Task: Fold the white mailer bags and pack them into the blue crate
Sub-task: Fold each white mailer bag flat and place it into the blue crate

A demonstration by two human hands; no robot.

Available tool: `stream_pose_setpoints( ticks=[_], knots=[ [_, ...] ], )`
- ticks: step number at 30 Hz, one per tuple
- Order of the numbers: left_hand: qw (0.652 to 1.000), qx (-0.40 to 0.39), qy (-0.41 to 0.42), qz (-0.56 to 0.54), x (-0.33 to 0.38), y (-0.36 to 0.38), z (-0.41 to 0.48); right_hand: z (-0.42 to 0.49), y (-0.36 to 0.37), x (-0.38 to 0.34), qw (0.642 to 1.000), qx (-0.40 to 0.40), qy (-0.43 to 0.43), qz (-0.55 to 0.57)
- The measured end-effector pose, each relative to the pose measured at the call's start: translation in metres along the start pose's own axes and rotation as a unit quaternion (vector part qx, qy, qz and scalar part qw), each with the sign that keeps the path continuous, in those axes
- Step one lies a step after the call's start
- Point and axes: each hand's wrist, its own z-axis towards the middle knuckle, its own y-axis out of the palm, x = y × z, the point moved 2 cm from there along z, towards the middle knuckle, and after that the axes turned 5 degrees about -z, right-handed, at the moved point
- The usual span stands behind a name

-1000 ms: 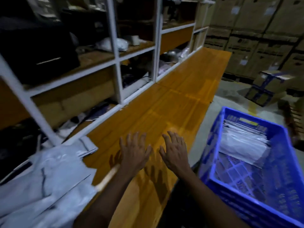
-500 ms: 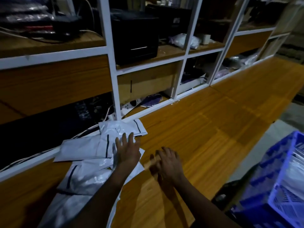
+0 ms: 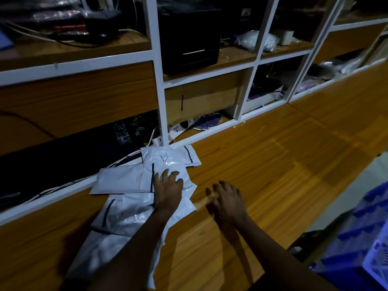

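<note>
Finds the white mailer bags [image 3: 128, 181] in a loose, overlapping heap at the left of the wooden bench [image 3: 273, 164], with the far ones butted against the white shelving frame [image 3: 159, 91]. Finds the blue crate [image 3: 361, 232] well apart from them, cut off at the lower right corner and beyond the bench edge. Cannot make out its contents.

Records the left hand [image 3: 168, 186] on top of the heap, fingers bent and tips pressed into the uppermost bag. Cannot tell whether any film is pinched. Records the right hand [image 3: 227, 201] over bare wood just beside the heap, fingers loosely curled and holding nothing.

Judges the step in hand to be drawing 1 bag clear for folding. Flags 3 risks:
1. Dragging 2 or more bags at once, owing to slick film clinging sheet to sheet.
2. Scattering the heap along the polished board, owing to little friction beneath it.
3. Setting a crooked crease, owing to wrinkles already in the film and to the dim light.

Notes thin, glossy plastic in flat rectangles, each with a dark strip near 1 end, crumpled enough to throw glints. Notes a smooth bench top with a varnished plank grain. Notes rigid moulded lattice walls on the crate.
</note>
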Motion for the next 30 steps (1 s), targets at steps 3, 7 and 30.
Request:
stream_pose_setpoints(
  ticks=[3,7,30],
  knots=[
    [0.995,0.082,0.027,-0.057,0.011,-0.013,0.006,0.008,-0.007,-0.001,0.999,0.034,-0.008,0.033],
    [0.984,0.107,0.057,-0.130,0.035,-0.029,0.011,0.017,-0.025,-0.006,0.995,0.077,-0.042,0.046],
    [0.976,-0.171,0.123,-0.061,0.166,0.045,-0.027,-0.084,-0.017,0.125,0.984,0.017,0.170,-0.041]
  ],
)
